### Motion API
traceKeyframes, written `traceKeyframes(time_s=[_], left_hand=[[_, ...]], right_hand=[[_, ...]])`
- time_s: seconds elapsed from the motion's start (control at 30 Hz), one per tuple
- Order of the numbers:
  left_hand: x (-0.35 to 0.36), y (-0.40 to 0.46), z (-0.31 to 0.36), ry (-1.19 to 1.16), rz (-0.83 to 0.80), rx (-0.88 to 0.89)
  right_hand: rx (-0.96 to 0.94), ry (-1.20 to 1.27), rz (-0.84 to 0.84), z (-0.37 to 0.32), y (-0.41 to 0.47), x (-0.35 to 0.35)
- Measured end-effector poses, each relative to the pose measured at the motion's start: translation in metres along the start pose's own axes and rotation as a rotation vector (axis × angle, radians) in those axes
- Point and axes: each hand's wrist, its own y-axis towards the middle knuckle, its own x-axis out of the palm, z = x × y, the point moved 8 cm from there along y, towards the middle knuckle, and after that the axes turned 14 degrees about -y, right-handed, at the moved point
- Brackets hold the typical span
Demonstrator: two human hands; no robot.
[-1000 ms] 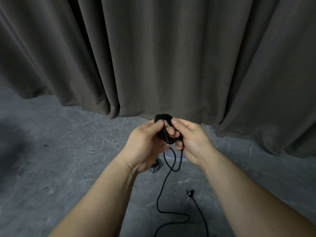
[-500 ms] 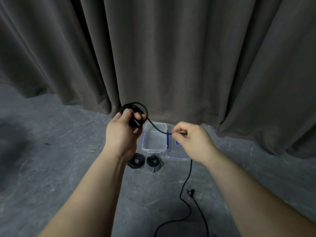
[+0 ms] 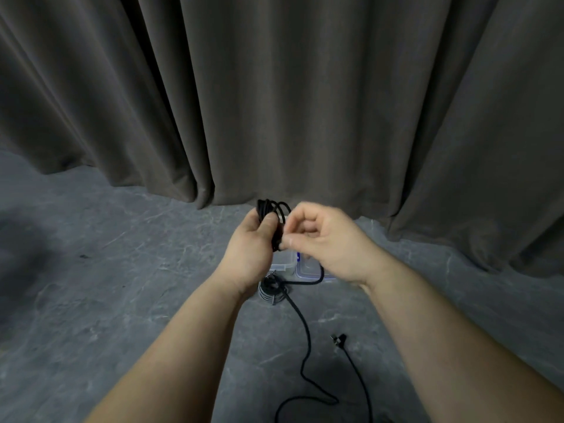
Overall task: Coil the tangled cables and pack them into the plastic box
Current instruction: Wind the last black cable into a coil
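Both hands (image 3: 293, 239) rejoined at black cable coil (image 3: 271, 209); no readable labels

We see a big dark gray-brown curtain (image 3: 305, 96) hanging in thick folds across the whole back. It comes down to the floor (image 3: 100, 270). The floor is gray stone with thin pale lines like marble. A dark shadow lies on the floor at the far left. The light is dim and soft.
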Motion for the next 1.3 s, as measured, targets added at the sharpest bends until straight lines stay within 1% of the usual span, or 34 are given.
traceKeyframes(time_s=[0.07,0.13,0.23,0.33,0.4,0.5,0.6,0.7,0.77,0.87,0.97,1.03,1.1,1.2,1.3], left_hand=[[0.005,-0.001,-0.004,0.036,-0.052,-0.014],[0.011,-0.003,-0.008,0.005,-0.122,-0.057],[0.019,-0.006,-0.01,-0.076,-0.236,-0.115],[0.028,-0.011,-0.008,-0.057,-0.33,-0.115],[0.032,-0.013,-0.006,-0.027,-0.365,-0.085],[0.03,-0.011,-0.004,-0.038,-0.338,-0.059],[0.029,-0.009,-0.003,-0.068,-0.304,-0.051],[0.033,-0.012,-0.003,-0.186,-0.339,-0.101],[0.038,-0.017,-0.001,-0.269,-0.374,-0.147],[0.04,-0.02,-0.002,-0.266,-0.336,-0.18],[0.032,-0.016,-0.001,-0.118,-0.23,-0.101],[0.029,-0.014,0.0,-0.106,-0.19,-0.081],[0.032,-0.016,0.0,-0.229,-0.208,-0.133],[0.04,-0.022,0.005,-0.387,-0.317,-0.199],[0.045,-0.026,0.007,-0.386,-0.434,-0.233]], right_hand=[[0.028,0.111,0.096,0.005,0.002,-0.013],[0.072,0.182,0.18,0.015,0.003,-0.023],[0.143,0.201,0.297,0.031,0.002,-0.035],[0.155,0.205,0.364,0.039,0.002,-0.04],[0.139,0.219,0.392,0.04,0.002,-0.04],[0.113,0.19,0.432,0.039,0.002,-0.04],[0.083,0.116,0.409,0.037,0.005,-0.033],[0.114,0.0,0.258,0.041,0.008,-0.014],[0.143,-0.09,0.213,0.042,0.007,-0.009],[0.133,-0.213,0.281,0.034,0.004,-0.017],[0.151,-0.293,0.339,0.028,0.0,-0.024],[0.143,-0.274,0.348,0.026,-0.001,-0.025],[0.129,-0.244,0.344,0.028,0.001,-0.024],[0.116,-0.12,0.315,0.034,0.004,-0.019],[0.142,0.026,0.302,0.042,0.005,-0.017]])
